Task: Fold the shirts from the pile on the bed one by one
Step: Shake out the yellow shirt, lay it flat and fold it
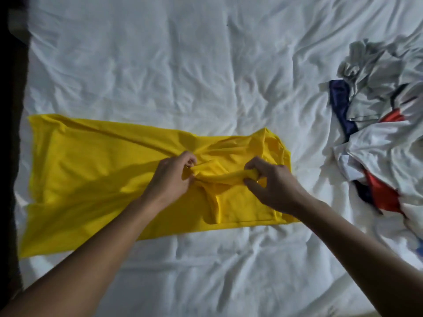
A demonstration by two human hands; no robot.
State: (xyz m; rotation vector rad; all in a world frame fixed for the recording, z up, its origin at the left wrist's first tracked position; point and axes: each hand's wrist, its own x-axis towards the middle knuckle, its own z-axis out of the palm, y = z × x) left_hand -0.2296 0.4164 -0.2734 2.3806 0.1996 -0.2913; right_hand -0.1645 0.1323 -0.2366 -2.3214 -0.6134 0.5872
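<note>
The yellow shirt (91, 179) lies spread across the white bed (183, 65), its long sides apparently already turned in (the bunching makes that hard to confirm). The left hand (171, 175) and right hand (272, 181) each pinch a raised ridge of fabric near the collar end, fingers curled round it, probably to straighten the fold. The unfolded pile (384, 133) waits at the right, well apart.

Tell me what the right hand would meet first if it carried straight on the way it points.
The right hand pinches a fold of the yellow shirt. Straight on, up and left, it would bunch more of that cloth, then probably meet the left hand; depth is unclear.
</note>
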